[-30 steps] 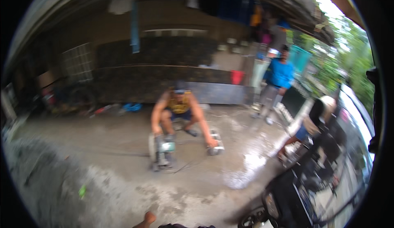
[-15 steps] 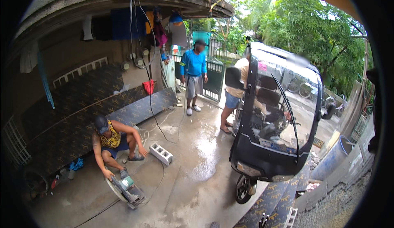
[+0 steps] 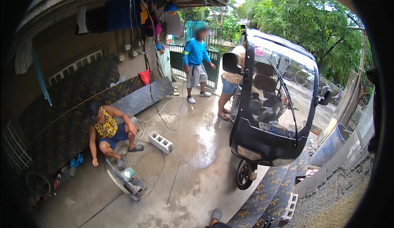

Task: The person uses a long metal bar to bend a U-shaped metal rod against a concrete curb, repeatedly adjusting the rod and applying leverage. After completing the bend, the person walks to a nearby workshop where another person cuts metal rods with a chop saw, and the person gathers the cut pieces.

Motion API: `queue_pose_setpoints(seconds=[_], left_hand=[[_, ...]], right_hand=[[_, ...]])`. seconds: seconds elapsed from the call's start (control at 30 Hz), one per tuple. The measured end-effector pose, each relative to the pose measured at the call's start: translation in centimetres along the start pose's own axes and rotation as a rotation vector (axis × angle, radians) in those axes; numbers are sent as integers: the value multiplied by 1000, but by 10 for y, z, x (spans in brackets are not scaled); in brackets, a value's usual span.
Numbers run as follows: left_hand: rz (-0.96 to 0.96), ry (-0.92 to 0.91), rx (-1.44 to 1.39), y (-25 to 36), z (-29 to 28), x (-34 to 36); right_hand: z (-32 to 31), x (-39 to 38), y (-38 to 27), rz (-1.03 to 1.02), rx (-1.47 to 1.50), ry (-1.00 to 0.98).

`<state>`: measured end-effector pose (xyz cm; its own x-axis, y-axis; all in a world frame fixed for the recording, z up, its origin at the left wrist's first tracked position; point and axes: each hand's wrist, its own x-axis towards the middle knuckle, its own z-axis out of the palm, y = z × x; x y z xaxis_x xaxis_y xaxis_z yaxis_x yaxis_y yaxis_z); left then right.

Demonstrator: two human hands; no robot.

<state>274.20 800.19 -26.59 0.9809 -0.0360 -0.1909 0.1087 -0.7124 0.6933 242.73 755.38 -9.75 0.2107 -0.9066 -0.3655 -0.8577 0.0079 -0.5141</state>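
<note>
Neither of my hands is in view. Below me on the wet concrete stands a cut-off saw with a green motor housing and a pale round guard. A co-worker in a yellow patterned tank top squats behind it, one hand hanging beside the saw and apart from it, the other at a knee. A hollow concrete block lies on the ground to the right of this person. At the lower edge a grey clog shows on a foot; whose it is I cannot tell.
A black three-wheeled vehicle stands at the right, a person in a beige top beside it. Another in a blue shirt is near the gate. Dark printed panels, a blue drum and a rough wall line the right; cables hang ahead.
The squatting co-worker has let go of the saw and sits more upright. The person in blue has stepped and swung an arm. A clogged foot shows more at the lower edge. My view has shifted slightly.
</note>
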Motion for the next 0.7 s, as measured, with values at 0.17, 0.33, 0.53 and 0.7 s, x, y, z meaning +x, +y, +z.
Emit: queue_pose_setpoints(seconds=[0.17,0.33,0.53,0.7], left_hand=[[-82,-163,34,-32,-3,-42],[-249,-212,44,-33,5,-24],[-211,-251,181,17,26,73],[-82,-258,275,100,49,169]], right_hand=[[4,2,-13,11,23,9],[3,11,-22,31,51,26],[14,29,-28,40,62,-6],[80,100,-5,-84,108,26]])
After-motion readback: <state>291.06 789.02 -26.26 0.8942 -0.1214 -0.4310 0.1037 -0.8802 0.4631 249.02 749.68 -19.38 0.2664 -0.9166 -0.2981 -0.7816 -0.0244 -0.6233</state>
